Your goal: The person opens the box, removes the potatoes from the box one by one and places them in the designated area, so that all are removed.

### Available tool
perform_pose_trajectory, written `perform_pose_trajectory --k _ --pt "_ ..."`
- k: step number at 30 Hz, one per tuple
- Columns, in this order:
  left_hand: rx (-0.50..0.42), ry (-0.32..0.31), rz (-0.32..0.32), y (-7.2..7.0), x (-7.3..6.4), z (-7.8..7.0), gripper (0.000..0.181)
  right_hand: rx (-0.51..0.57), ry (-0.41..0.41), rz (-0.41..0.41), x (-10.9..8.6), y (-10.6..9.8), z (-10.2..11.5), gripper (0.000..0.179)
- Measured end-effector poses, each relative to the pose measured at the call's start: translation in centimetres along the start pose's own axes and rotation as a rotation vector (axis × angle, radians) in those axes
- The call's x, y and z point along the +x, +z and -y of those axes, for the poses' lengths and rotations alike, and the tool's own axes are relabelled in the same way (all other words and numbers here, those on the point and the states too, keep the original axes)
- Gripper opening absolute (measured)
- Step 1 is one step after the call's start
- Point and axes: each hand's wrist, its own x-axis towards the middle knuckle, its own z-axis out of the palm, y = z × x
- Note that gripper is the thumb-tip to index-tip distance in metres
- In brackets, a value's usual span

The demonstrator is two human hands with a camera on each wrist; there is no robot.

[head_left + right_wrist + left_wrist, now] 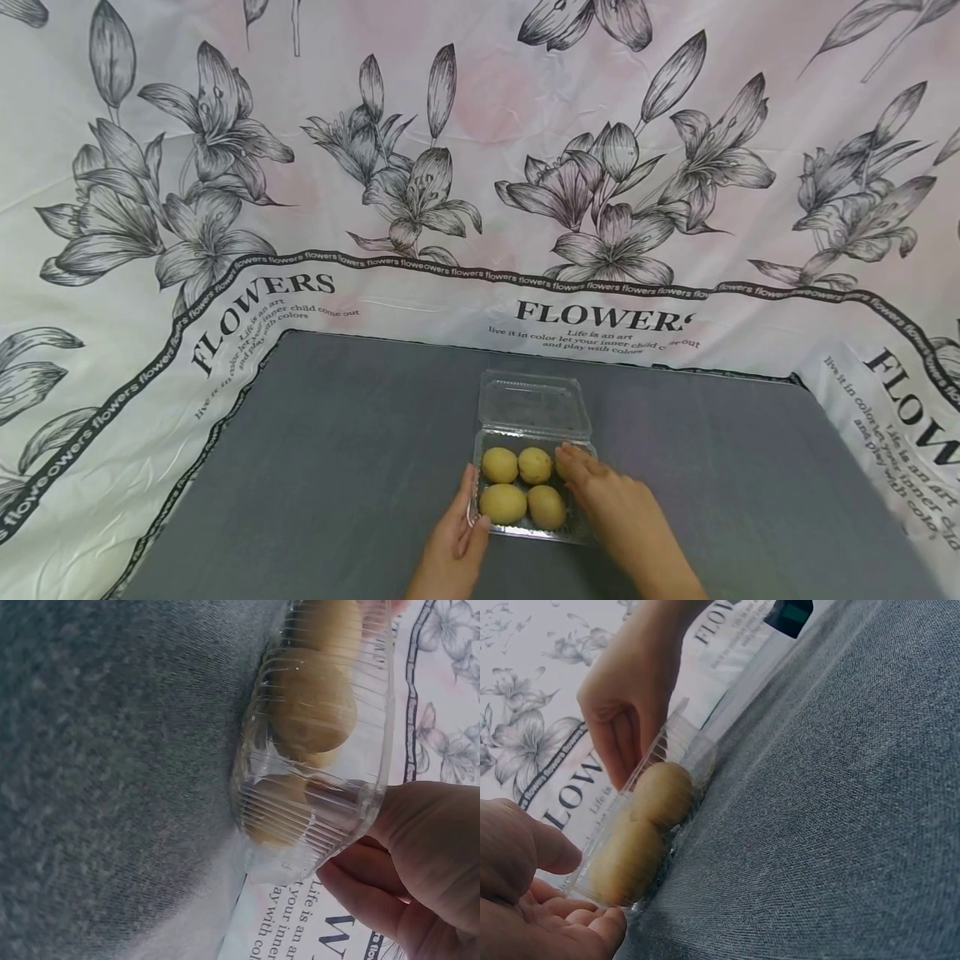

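Observation:
A clear plastic clamshell box (pixel 577 532) sits on the grey cloth with its lid (pixel 534 406) tipped back. Inside are several yellowish potatoes, among them a front left one (pixel 502 504) and a front right one (pixel 547 507). My left hand (pixel 453 537) holds the box at its left wall, thumb by the front corner. From the right, my right hand (pixel 611 500) reaches over the rim, its fingertips at the back right potato (pixel 276 810), which the hand mostly hides in the head view. Through the ribbed wall, a digit shows against that potato in the right wrist view.
Grey cloth (pixel 337 467) covers the table. A white flower-printed sheet (pixel 420 308) rises behind it and along both sides. In the left wrist view, a dark device (pixel 789 616) shows near the right forearm.

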Motion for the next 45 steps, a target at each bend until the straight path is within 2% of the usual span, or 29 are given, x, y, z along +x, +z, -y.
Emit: perform_pose_trajectory --k 5,14,26,33,45 --pt "-0.005 0.013 0.01 -0.1 0.0 0.0 0.072 0.001 0.001 0.008 -0.1 0.2 0.0 0.043" --pt "0.001 -0.002 0.01 -0.1 0.1 0.3 0.073 -0.017 -0.014 -0.012 -0.3 0.5 -0.2 0.045" --pt "-0.001 -0.03 0.006 -0.1 0.0 0.0 0.072 -0.015 0.029 0.004 0.3 0.7 0.1 0.054" --pt "0.027 -0.042 0.003 -0.1 -0.1 -0.1 0.072 -0.052 0.062 0.037 0.8 0.8 0.6 0.046" --pt "0.016 -0.041 -0.006 0.0 0.0 0.0 0.071 -0.053 0.05 0.016 1.3 1.0 0.3 0.044"
